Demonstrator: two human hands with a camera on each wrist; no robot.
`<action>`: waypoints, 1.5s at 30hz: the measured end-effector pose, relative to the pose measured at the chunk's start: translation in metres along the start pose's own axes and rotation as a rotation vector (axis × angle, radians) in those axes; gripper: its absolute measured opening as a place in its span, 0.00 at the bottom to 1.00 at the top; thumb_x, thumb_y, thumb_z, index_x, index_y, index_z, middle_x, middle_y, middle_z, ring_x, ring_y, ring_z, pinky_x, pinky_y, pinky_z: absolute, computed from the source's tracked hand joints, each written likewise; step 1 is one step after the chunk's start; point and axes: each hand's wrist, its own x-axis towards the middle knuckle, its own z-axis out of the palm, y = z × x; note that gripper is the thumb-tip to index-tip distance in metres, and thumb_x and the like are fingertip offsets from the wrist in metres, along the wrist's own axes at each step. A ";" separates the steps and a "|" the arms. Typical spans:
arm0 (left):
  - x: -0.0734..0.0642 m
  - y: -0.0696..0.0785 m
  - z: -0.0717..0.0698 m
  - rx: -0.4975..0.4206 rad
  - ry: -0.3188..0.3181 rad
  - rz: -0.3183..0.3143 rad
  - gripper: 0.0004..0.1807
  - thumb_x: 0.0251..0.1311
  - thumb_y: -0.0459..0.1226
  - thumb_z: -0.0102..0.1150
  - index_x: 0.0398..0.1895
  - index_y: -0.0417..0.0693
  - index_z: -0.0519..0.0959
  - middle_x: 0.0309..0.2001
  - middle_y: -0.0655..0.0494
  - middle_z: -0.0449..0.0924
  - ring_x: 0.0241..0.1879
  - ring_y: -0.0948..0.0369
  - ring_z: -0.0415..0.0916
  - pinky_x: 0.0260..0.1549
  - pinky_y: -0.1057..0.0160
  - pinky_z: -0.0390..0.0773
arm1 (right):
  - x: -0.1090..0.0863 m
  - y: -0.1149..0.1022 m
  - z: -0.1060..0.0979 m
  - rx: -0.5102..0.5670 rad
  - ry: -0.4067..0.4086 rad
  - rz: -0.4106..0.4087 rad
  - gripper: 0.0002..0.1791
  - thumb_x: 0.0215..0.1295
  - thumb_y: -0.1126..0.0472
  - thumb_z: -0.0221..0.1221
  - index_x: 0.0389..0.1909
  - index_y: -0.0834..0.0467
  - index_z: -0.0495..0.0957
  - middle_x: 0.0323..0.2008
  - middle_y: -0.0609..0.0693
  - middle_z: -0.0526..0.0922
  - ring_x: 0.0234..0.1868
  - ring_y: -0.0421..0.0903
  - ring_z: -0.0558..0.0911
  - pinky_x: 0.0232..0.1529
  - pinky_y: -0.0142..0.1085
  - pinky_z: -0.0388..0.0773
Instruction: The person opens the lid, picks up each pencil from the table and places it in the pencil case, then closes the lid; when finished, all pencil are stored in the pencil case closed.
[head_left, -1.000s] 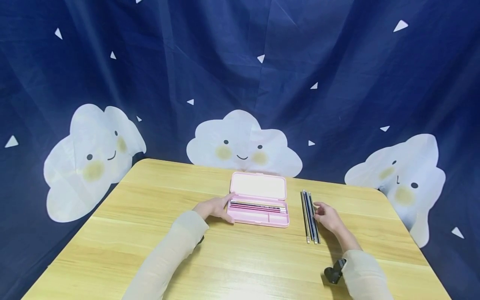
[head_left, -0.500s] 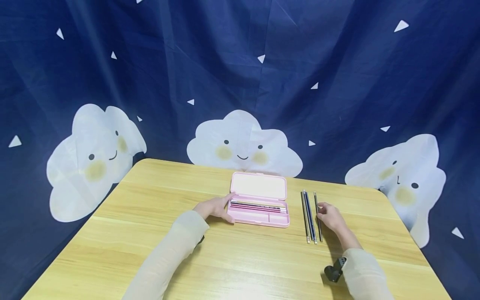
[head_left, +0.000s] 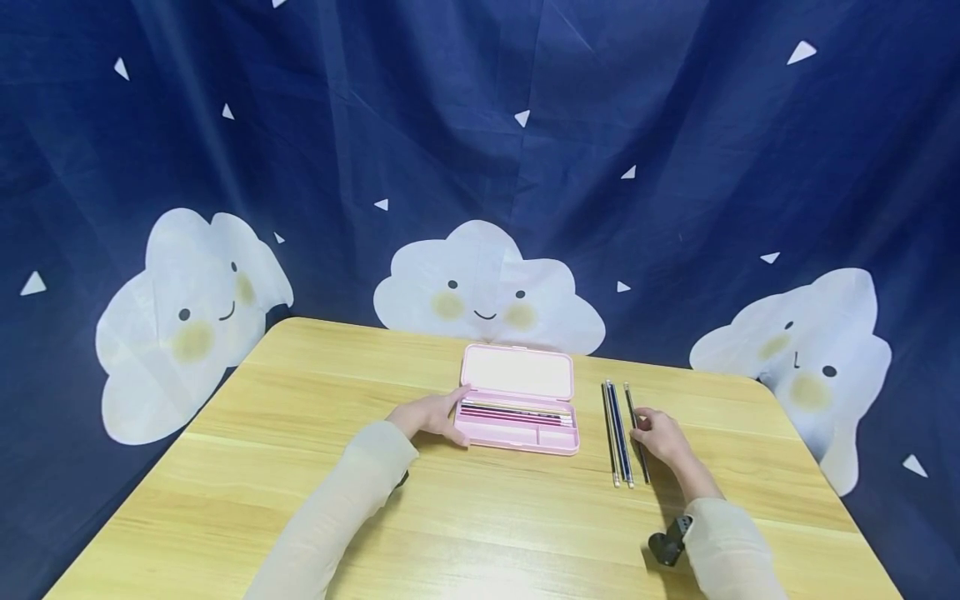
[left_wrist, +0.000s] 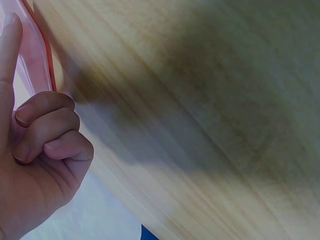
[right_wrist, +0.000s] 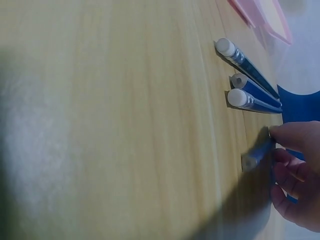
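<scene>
An open pink pencil case (head_left: 491,433) lies on the table with several pencils (head_left: 513,412) in its long compartment. My left hand (head_left: 429,418) holds the case's left end between thumb and forefinger. The left wrist view shows the other fingers (left_wrist: 50,125) curled beside the case (left_wrist: 37,55). To the right of the case, my right hand (head_left: 660,435) pinches a dark pencil (head_left: 640,457) near its middle; the pencil lies low at the table. Just left of it lie 3 other pencils (head_left: 617,433) side by side, two with white erasers in the right wrist view.
The wooden table (head_left: 510,517) reaches back to a dark blue curtain (head_left: 465,125) printed with white clouds. The case's lid (head_left: 517,372) leans open toward the curtain. A small black device (head_left: 670,542) sits at the right wrist.
My right hand has drawn one pencil to the right, away from the others, and its angle has since turned slightly. The left hand stays on the case.
</scene>
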 end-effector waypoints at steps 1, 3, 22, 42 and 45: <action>0.000 0.000 0.000 0.001 -0.002 0.000 0.59 0.40 0.51 0.71 0.72 0.56 0.43 0.64 0.36 0.59 0.62 0.43 0.59 0.61 0.48 0.59 | 0.000 0.000 0.000 -0.006 0.002 -0.002 0.25 0.56 0.69 0.55 0.53 0.77 0.66 0.35 0.67 0.79 0.39 0.61 0.77 0.44 0.53 0.73; -0.001 0.000 0.000 0.005 -0.005 0.002 0.59 0.40 0.51 0.71 0.72 0.56 0.43 0.64 0.36 0.59 0.62 0.43 0.59 0.61 0.48 0.59 | 0.000 0.000 0.000 -0.018 0.004 -0.003 0.24 0.55 0.70 0.53 0.54 0.76 0.66 0.34 0.66 0.78 0.38 0.60 0.77 0.43 0.53 0.74; -0.001 0.001 0.000 -0.011 -0.004 -0.007 0.59 0.40 0.51 0.71 0.72 0.55 0.43 0.65 0.36 0.58 0.63 0.43 0.59 0.61 0.47 0.58 | 0.000 -0.001 0.004 -0.048 0.035 -0.036 0.22 0.56 0.71 0.53 0.53 0.75 0.67 0.31 0.63 0.78 0.34 0.56 0.76 0.38 0.51 0.74; 0.000 0.001 0.000 0.002 0.002 0.002 0.59 0.40 0.51 0.71 0.72 0.55 0.43 0.65 0.37 0.58 0.62 0.43 0.59 0.61 0.48 0.59 | 0.007 -0.008 0.006 -0.025 0.237 -0.117 0.19 0.56 0.73 0.50 0.50 0.70 0.73 0.31 0.62 0.75 0.33 0.55 0.75 0.36 0.50 0.74; 0.000 0.000 0.000 0.001 0.002 0.006 0.59 0.40 0.51 0.71 0.72 0.55 0.43 0.65 0.37 0.58 0.63 0.44 0.59 0.61 0.48 0.59 | 0.009 -0.014 0.008 -0.014 0.243 -0.146 0.18 0.56 0.73 0.51 0.50 0.69 0.74 0.31 0.61 0.75 0.33 0.54 0.74 0.36 0.50 0.74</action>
